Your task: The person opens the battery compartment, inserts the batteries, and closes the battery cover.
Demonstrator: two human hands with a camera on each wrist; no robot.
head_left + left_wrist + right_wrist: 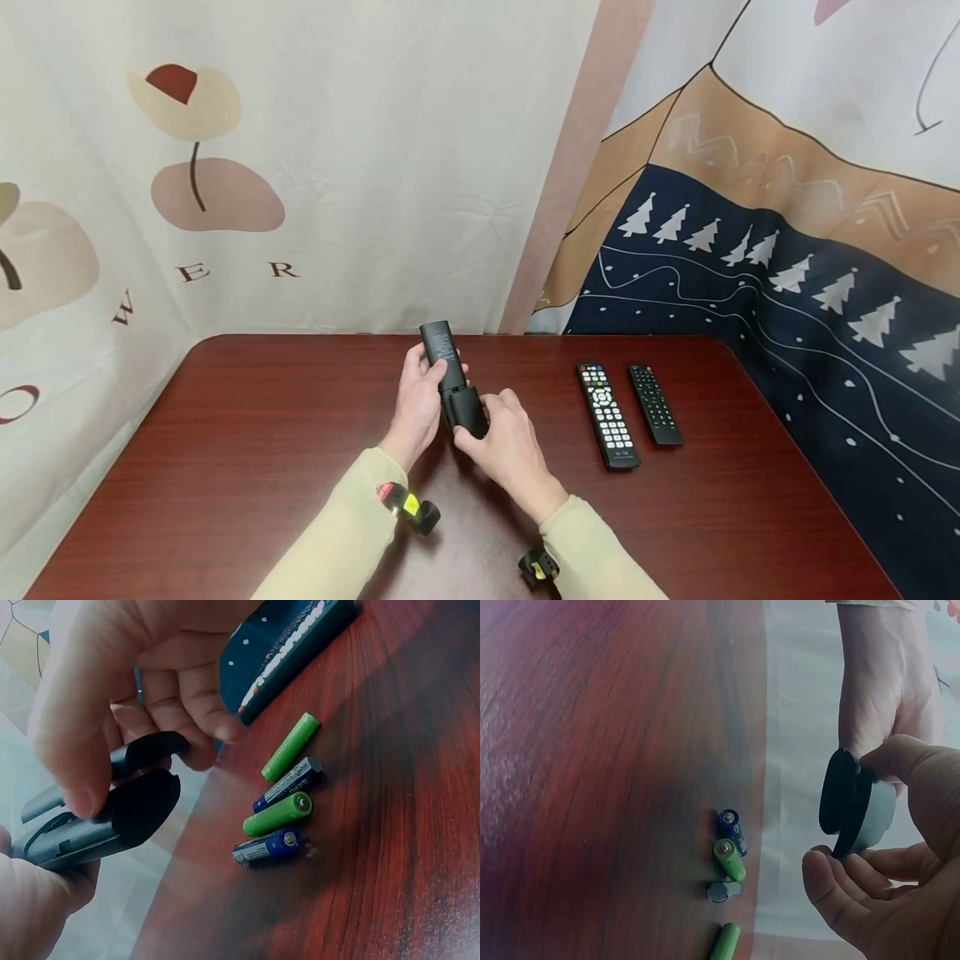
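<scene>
Four dark red capitals can be read, all on the pale cloth [390, 167] left of the grip: R [282, 270] nearest to it, then E [192, 272], W [122, 307] and, farthest out, O [33, 400]. On the back of the black remote [453, 375] in the left hand [416, 408], just beyond the grip, stands a label [443, 340] of pale lines too small to read. Right of the grip, the markings on the white-keyed remote [607, 417] and on the smaller remote [656, 404] beside it cannot be made out. In the left wrist view, a blue battery [289, 784] right of the grip bears lettering too blurred to read.
</scene>
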